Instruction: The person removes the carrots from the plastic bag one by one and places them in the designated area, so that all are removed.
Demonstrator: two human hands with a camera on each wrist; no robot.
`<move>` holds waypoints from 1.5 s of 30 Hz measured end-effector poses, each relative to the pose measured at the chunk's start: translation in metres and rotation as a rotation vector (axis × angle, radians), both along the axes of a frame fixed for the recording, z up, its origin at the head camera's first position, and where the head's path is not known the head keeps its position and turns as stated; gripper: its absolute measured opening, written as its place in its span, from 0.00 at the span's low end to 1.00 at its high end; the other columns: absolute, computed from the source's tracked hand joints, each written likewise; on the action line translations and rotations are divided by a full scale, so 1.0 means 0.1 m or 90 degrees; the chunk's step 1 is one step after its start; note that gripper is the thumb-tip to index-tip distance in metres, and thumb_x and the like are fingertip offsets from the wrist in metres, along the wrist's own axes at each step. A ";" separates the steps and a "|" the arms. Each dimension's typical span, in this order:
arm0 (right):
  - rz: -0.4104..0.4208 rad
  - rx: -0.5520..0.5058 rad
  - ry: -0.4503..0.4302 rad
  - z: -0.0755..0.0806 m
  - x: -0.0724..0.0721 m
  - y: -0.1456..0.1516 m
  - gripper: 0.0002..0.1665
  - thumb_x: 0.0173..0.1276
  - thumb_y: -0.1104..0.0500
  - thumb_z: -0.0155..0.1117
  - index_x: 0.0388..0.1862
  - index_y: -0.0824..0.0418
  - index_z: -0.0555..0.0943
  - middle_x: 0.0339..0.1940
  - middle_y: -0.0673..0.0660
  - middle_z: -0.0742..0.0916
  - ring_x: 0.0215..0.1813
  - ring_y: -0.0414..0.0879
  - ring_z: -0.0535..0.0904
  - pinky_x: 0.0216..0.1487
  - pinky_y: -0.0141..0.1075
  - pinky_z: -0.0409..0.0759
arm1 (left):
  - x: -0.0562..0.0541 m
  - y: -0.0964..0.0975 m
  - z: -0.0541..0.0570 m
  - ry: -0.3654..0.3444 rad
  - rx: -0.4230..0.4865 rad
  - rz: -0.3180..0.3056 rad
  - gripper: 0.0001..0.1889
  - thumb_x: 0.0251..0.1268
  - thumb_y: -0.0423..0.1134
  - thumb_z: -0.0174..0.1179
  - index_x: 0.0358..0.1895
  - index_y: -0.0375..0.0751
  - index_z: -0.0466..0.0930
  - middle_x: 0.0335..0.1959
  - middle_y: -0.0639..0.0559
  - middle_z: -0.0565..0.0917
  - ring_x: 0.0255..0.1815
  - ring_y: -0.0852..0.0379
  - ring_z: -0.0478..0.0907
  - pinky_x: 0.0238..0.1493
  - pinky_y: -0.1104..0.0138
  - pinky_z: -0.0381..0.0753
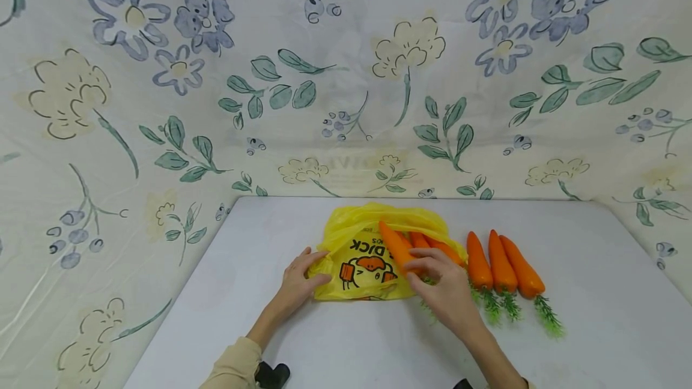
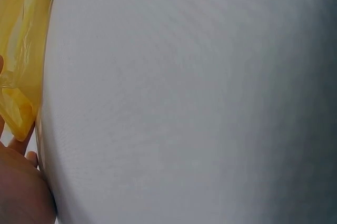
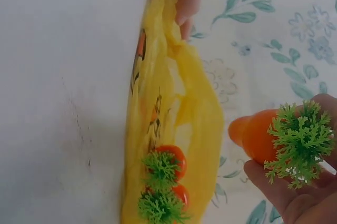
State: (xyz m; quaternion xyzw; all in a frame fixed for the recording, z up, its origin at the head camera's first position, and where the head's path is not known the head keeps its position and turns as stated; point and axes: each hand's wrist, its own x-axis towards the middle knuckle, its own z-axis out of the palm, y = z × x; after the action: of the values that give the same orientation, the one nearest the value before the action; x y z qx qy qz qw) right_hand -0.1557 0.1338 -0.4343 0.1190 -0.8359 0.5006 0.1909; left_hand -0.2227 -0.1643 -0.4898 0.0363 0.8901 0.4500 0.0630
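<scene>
A yellow plastic bag (image 1: 346, 281) with printed letters and a cartoon figure lies on the table, its mouth spread toward the right. My left hand (image 1: 297, 278) grips the bag's left edge between thumb and fingers. In my right hand (image 1: 446, 287) is an orange carrot (image 1: 393, 242), pinched near its leafy end, with its tip pointing away over the bag. The right wrist view shows this carrot's green top (image 3: 301, 142) held above the bag. Other carrots (image 1: 443, 248) lie inside the bag's opening, partly hidden by my right hand.
Three carrots (image 1: 503, 269) with green tops lie on the white table (image 1: 594, 293) right of the bag. Behind the table hangs a flower-patterned cloth (image 1: 346, 137). A black object (image 1: 272, 375) shows beside the left sleeve (image 1: 235, 365).
</scene>
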 end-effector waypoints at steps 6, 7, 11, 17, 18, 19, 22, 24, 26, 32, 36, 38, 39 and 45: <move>-0.011 0.007 0.002 0.02 -0.01 0.11 0.08 0.59 0.68 0.73 0.36 0.57 0.89 0.50 0.52 0.86 0.54 0.51 0.83 0.47 0.39 0.85 | -0.01 0.00 0.01 -0.002 0.001 0.000 0.31 0.59 0.48 0.61 0.69 0.50 0.73 0.80 0.42 0.53 0.80 0.40 0.43 0.73 0.35 0.37; -0.014 0.012 -0.001 0.03 -0.01 0.13 0.08 0.59 0.67 0.73 0.36 0.57 0.89 0.50 0.52 0.86 0.54 0.51 0.83 0.47 0.40 0.85 | -0.01 0.01 0.01 -0.002 0.003 0.000 0.31 0.59 0.48 0.61 0.69 0.50 0.73 0.80 0.42 0.53 0.80 0.40 0.43 0.73 0.35 0.37; -0.031 0.024 -0.005 0.02 -0.02 0.21 0.08 0.59 0.68 0.73 0.37 0.58 0.89 0.49 0.54 0.87 0.54 0.53 0.83 0.46 0.42 0.86 | 0.00 0.01 0.01 0.000 0.004 0.000 0.31 0.59 0.48 0.61 0.68 0.50 0.73 0.80 0.41 0.53 0.80 0.40 0.43 0.73 0.35 0.37; -0.051 0.031 0.000 0.02 -0.03 0.35 0.08 0.59 0.68 0.72 0.37 0.60 0.89 0.51 0.55 0.87 0.53 0.53 0.83 0.45 0.41 0.86 | 0.01 0.00 -0.01 0.008 -0.003 -0.003 0.31 0.58 0.48 0.61 0.68 0.49 0.73 0.79 0.40 0.54 0.80 0.39 0.44 0.73 0.34 0.38; -0.054 0.033 0.001 0.02 -0.03 0.38 0.08 0.59 0.68 0.72 0.37 0.60 0.89 0.51 0.55 0.87 0.54 0.53 0.83 0.45 0.41 0.86 | 0.01 0.00 -0.01 0.006 -0.002 -0.003 0.31 0.59 0.48 0.61 0.68 0.50 0.73 0.79 0.40 0.54 0.80 0.39 0.44 0.73 0.35 0.38; -0.058 0.034 0.003 0.02 -0.03 0.41 0.08 0.59 0.68 0.72 0.37 0.60 0.89 0.51 0.55 0.87 0.54 0.53 0.83 0.45 0.39 0.86 | 0.01 0.00 -0.01 0.006 -0.003 -0.003 0.31 0.58 0.49 0.61 0.68 0.50 0.73 0.79 0.40 0.54 0.80 0.39 0.44 0.73 0.34 0.38; -0.072 0.034 0.002 0.04 -0.03 0.52 0.07 0.60 0.68 0.71 0.37 0.60 0.89 0.51 0.55 0.87 0.55 0.53 0.82 0.46 0.29 0.84 | 0.01 0.01 -0.01 0.003 -0.003 -0.003 0.31 0.59 0.49 0.62 0.68 0.50 0.73 0.80 0.41 0.53 0.80 0.39 0.44 0.73 0.34 0.38; -0.084 0.036 0.002 0.05 -0.03 0.59 0.07 0.61 0.68 0.71 0.38 0.61 0.89 0.51 0.56 0.87 0.57 0.53 0.81 0.45 0.21 0.80 | 0.01 0.01 -0.01 0.004 -0.002 -0.003 0.31 0.59 0.49 0.62 0.68 0.50 0.73 0.80 0.40 0.53 0.80 0.38 0.44 0.72 0.34 0.38; -0.089 0.040 0.006 0.07 -0.04 0.66 0.07 0.61 0.68 0.70 0.38 0.62 0.89 0.51 0.57 0.87 0.57 0.54 0.80 0.45 0.16 0.76 | 0.00 0.00 -0.01 0.001 0.000 -0.002 0.31 0.59 0.49 0.61 0.69 0.50 0.73 0.80 0.41 0.53 0.80 0.39 0.44 0.73 0.34 0.38; -0.088 0.060 0.010 0.11 -0.02 0.78 0.07 0.62 0.68 0.70 0.39 0.63 0.88 0.52 0.58 0.86 0.56 0.55 0.81 0.45 0.14 0.74 | -0.02 0.00 -0.01 -0.006 0.007 -0.006 0.31 0.61 0.48 0.61 0.70 0.51 0.72 0.80 0.42 0.52 0.81 0.39 0.42 0.74 0.35 0.37; -0.088 0.077 0.015 0.10 -0.01 0.86 0.07 0.61 0.69 0.69 0.39 0.64 0.88 0.52 0.59 0.86 0.55 0.55 0.80 0.45 0.13 0.73 | -0.01 0.00 -0.01 0.000 0.005 -0.009 0.31 0.60 0.48 0.61 0.69 0.50 0.72 0.80 0.41 0.53 0.80 0.39 0.43 0.73 0.35 0.37; -0.093 0.089 0.020 0.10 0.00 0.91 0.08 0.61 0.70 0.69 0.38 0.64 0.88 0.51 0.59 0.86 0.55 0.56 0.80 0.44 0.13 0.73 | -0.01 0.00 -0.01 0.003 0.003 -0.007 0.31 0.60 0.48 0.61 0.69 0.49 0.72 0.80 0.41 0.53 0.80 0.39 0.43 0.74 0.36 0.36; -0.097 0.095 0.023 0.10 0.00 0.94 0.08 0.61 0.71 0.69 0.38 0.64 0.88 0.51 0.60 0.86 0.55 0.56 0.80 0.44 0.13 0.73 | 0.00 0.00 0.00 0.006 0.002 -0.008 0.31 0.60 0.48 0.61 0.69 0.49 0.72 0.80 0.40 0.53 0.80 0.38 0.43 0.73 0.35 0.36; -0.131 0.120 -0.002 0.11 0.02 1.15 0.08 0.64 0.66 0.68 0.42 0.65 0.88 0.53 0.61 0.85 0.56 0.59 0.80 0.44 0.13 0.73 | 0.00 0.00 0.00 0.008 0.003 -0.008 0.31 0.60 0.48 0.61 0.69 0.48 0.72 0.79 0.39 0.53 0.80 0.37 0.44 0.73 0.34 0.37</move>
State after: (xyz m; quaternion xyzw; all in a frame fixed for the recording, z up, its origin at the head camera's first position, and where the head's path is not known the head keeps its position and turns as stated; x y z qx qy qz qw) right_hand -0.1533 0.2489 -0.4234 0.0492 -0.8871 0.3981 0.2283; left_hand -0.2228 -0.1643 -0.4899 0.0451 0.8891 0.4514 0.0603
